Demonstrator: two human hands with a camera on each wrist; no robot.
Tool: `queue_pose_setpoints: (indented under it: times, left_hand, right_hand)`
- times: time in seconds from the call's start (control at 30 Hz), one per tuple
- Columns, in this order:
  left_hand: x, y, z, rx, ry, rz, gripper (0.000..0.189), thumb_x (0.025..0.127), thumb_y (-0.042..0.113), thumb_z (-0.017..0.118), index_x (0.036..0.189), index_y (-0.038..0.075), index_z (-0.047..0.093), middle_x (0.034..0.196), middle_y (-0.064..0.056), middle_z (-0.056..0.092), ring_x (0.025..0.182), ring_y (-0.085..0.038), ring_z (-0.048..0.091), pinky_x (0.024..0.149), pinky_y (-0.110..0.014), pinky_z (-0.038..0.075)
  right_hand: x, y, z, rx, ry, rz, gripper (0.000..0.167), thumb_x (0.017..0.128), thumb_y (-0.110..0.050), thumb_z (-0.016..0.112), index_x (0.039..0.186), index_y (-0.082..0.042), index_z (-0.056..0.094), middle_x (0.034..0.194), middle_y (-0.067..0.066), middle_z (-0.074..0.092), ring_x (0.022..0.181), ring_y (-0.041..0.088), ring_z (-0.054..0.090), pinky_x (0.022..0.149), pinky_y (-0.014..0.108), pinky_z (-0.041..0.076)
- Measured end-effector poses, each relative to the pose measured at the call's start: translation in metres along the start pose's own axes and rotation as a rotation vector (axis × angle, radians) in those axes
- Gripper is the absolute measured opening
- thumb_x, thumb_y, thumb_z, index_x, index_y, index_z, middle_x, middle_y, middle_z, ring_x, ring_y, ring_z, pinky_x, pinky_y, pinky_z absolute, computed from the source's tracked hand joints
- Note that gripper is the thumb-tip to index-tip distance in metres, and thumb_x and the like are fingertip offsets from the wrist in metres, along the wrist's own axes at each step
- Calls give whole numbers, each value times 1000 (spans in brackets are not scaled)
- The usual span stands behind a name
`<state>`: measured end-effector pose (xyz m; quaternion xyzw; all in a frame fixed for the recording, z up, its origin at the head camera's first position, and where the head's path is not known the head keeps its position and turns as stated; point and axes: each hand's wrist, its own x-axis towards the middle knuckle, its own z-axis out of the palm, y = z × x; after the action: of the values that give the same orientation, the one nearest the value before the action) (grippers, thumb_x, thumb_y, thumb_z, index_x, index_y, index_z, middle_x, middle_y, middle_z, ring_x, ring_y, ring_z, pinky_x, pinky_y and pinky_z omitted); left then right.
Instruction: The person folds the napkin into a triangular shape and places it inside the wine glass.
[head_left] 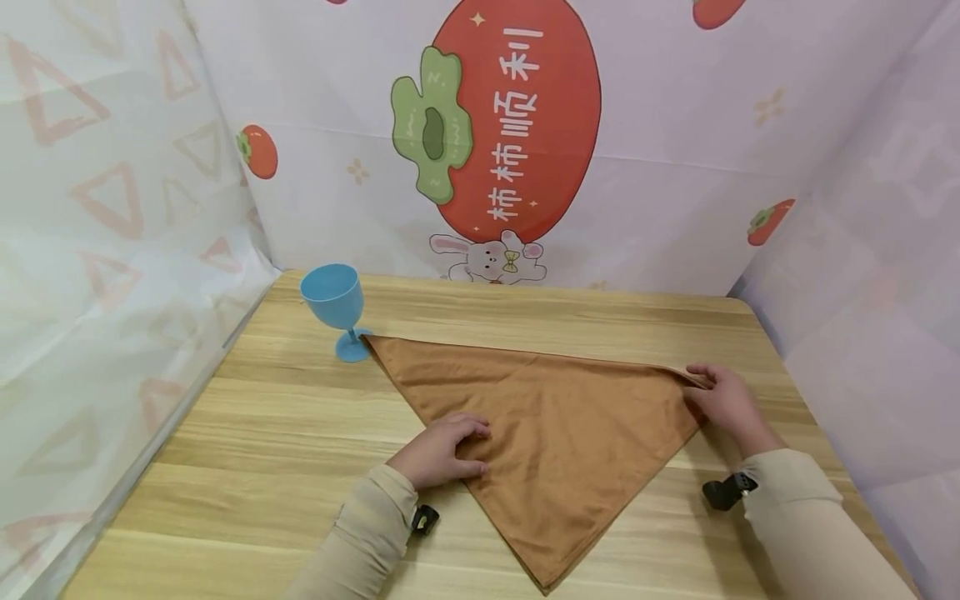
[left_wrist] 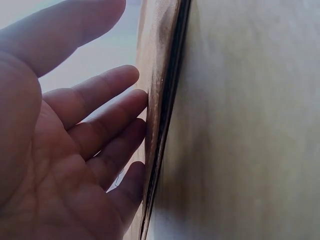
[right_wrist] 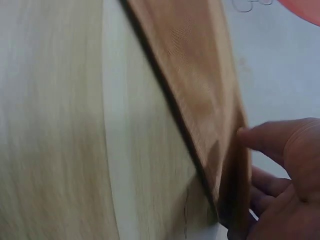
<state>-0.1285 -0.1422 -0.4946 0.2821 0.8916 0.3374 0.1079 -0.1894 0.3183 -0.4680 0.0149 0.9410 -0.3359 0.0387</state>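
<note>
A brown, slightly shiny cloth [head_left: 555, 433] lies on the table as a triangle, its point toward me and its long side away. Two layers show along its edge in the left wrist view. At its right corner my right hand [head_left: 726, 407] pinches the cloth, which lifts a little there; in the right wrist view the thumb [right_wrist: 270, 137] is on one side and fingers are behind. My left hand [head_left: 444, 450] rests at the cloth's left edge, its fingers [left_wrist: 110, 130] spread and loosely bent, gripping nothing.
A blue plastic goblet [head_left: 334, 300] stands upright at the back left, its foot close to the cloth's left corner. The wood-grain table [head_left: 285, 467] is bordered by printed white hangings [head_left: 660, 100] at the back and both sides.
</note>
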Motion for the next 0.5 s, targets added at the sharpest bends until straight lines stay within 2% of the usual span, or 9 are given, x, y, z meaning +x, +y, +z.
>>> queue_pose_setpoints:
  times: [0.07, 0.17, 0.33, 0.5]
  left_hand:
    - [0, 0, 0, 0, -2, 0, 40, 88, 26, 79, 122, 10, 66, 139, -8, 57, 133, -27, 50, 111, -44, 38]
    - [1, 1, 0, 5, -1, -2, 39, 88, 26, 79, 122, 11, 66, 139, -7, 57, 132, -26, 50, 110, -44, 39]
    - [1, 1, -1, 2, 2, 0, 39, 88, 26, 79, 121, 10, 66, 138, -8, 58, 132, -26, 51, 110, -44, 39]
    - [1, 1, -1, -5, 3, 1, 39, 88, 26, 79, 121, 9, 66, 138, -8, 58, 132, -26, 51, 110, -44, 39]
  right_hand:
    - [4, 4, -4, -54, 5, 9, 43, 99, -8, 57, 137, 10, 49, 141, 43, 39, 127, 59, 40, 97, 63, 41]
    - [9, 10, -11, -94, 65, 30, 39, 98, -5, 52, 134, 9, 52, 139, 43, 40, 126, 59, 40, 95, 64, 40]
    - [14, 19, -21, -47, 189, 89, 41, 97, -11, 49, 132, 10, 53, 136, 41, 45, 125, 55, 42, 98, 63, 37]
    - [14, 25, -24, -6, 237, 126, 44, 101, -18, 49, 134, 10, 52, 135, 37, 45, 122, 51, 43, 95, 60, 37]
